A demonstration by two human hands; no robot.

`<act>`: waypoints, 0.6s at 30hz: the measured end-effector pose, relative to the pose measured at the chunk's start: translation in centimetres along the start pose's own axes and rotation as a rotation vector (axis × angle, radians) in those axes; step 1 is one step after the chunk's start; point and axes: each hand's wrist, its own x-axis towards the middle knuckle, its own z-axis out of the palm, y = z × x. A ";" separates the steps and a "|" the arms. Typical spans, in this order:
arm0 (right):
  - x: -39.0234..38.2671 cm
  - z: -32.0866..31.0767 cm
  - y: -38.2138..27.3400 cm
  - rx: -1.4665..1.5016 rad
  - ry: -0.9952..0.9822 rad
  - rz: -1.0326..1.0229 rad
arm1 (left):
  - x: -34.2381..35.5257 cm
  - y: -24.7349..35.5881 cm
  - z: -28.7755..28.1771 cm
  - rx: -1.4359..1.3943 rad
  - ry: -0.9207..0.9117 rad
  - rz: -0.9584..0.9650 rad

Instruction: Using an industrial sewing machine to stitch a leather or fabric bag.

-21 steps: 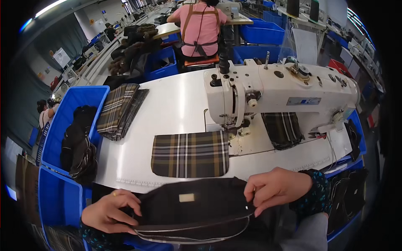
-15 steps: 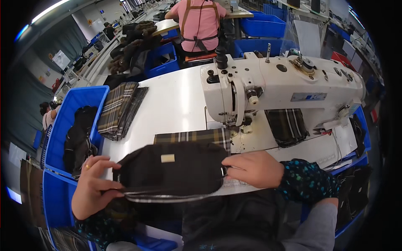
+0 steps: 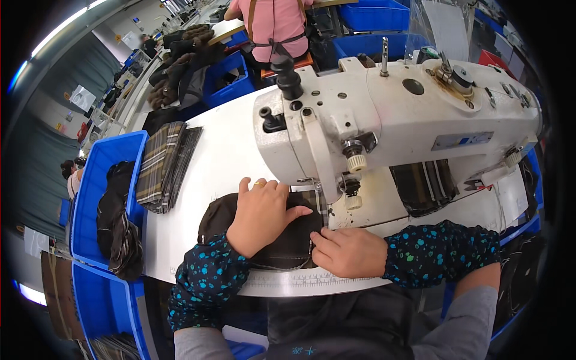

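A dark zippered fabric pouch (image 3: pixel 279 247) lies flat on the white sewing table, its zipper edge toward me. My left hand (image 3: pixel 261 215) rests on top of it, palm down with fingers apart. With the fingertips pinched, my right hand (image 3: pixel 350 252) holds the pouch's right end close to a small metal fitting. Just beyond the pouch, a piece of plaid cloth (image 3: pixel 321 207) shows partly from under it, near the needle area of the white sewing machine (image 3: pixel 393 102). The needle itself is hidden.
Plaid pieces are stacked at the left (image 3: pixel 161 165), beside a blue bin (image 3: pixel 108 144) of dark cloth. Another plaid stack (image 3: pixel 423 186) lies under the machine arm. Small red-handled snips (image 3: pixel 477 185) lie to its right. A person in pink (image 3: pixel 273 27) sits ahead.
The pouch, held up between both hands before, has been laid on the table over the plaid piece. My left hand has left its left end and moved right onto its top.
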 end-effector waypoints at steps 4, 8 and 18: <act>-0.3 0.1 0.2 0.058 -0.074 0.061 | 1.1 -0.1 -1.1 -0.290 -0.142 -0.084; 0.0 -0.2 0.2 0.024 -0.074 0.016 | 2.0 0.3 -0.6 -0.650 -0.068 -0.079; -0.1 0.3 0.3 -0.068 0.080 0.093 | 1.5 -0.8 2.4 -0.832 -0.103 -0.079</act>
